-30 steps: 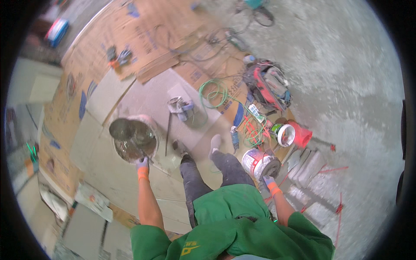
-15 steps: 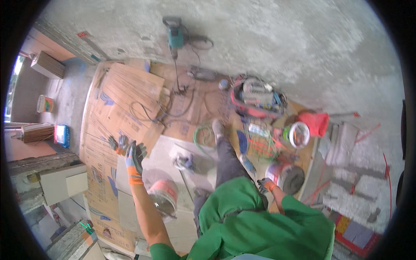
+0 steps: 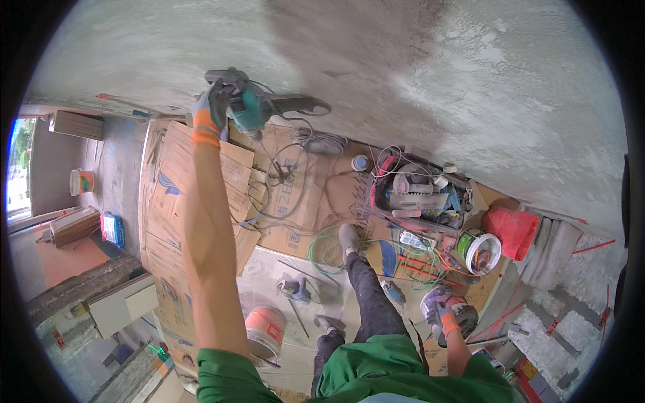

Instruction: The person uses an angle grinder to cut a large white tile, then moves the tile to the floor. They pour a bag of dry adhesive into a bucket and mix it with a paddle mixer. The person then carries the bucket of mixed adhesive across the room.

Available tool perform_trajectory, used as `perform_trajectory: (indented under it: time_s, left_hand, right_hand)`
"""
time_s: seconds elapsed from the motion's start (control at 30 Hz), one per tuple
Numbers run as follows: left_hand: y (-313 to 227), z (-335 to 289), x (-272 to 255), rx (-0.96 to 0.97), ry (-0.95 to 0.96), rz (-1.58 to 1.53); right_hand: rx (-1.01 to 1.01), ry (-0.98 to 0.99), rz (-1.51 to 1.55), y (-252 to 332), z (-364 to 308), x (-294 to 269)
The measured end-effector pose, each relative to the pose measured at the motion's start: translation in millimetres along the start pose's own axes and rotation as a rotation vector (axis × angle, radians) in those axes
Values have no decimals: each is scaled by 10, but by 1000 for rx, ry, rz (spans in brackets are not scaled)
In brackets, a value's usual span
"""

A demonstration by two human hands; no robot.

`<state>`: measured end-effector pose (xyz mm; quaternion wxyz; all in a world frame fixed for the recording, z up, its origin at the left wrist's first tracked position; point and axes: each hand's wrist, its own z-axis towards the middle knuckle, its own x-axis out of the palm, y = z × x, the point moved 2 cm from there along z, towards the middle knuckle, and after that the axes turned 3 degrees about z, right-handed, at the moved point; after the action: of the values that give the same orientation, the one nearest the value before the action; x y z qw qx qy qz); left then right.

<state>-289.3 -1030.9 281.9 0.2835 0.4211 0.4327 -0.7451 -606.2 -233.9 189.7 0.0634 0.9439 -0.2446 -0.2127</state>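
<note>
Handheld mixer drill [image 3: 247,113], teal and black, stands near the concrete wall, shaft down toward the cardboard [image 3: 285,225] on the floor. Likely heavy at the motor end, rigid, apt to topple or swing; best held by the black top handle, well clear of the shaft. Cable loops lie close by, a likely snag.

Left hand [image 3: 212,111], gloved, is at the near end of that handle; fingers look bent, but cannot tell if they close around it.

Right hand [image 3: 444,318], gloved, is at the rim of a white bucket [image 3: 430,303] with a dark grey top. Its fingers lie against the rim; cannot tell whether they pinch it. Bucket probably stiff plastic, weighty if full; rim could be slick with grime.

Farther out: pink bucket [image 3: 266,328] by the left leg, open tool bag [image 3: 383,201], green-and-white pail [image 3: 488,254], red bag [image 3: 512,232].
</note>
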Motion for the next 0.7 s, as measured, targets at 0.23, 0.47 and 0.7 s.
perform_trajectory:
  time_s: [0.23,0.47,0.7]
  left_hand:
    - [443,564,621,-433,178,-750]
    - [-210,-782,347,-690,155,-1276]
    - [-1084,-2507,-108,-990,-5,-1313]
  right_hand:
    - [287,30,171,-218,-186,15]
    - [48,153,258,56,194,253]
    - [-322,192,-80,1019,144,964]
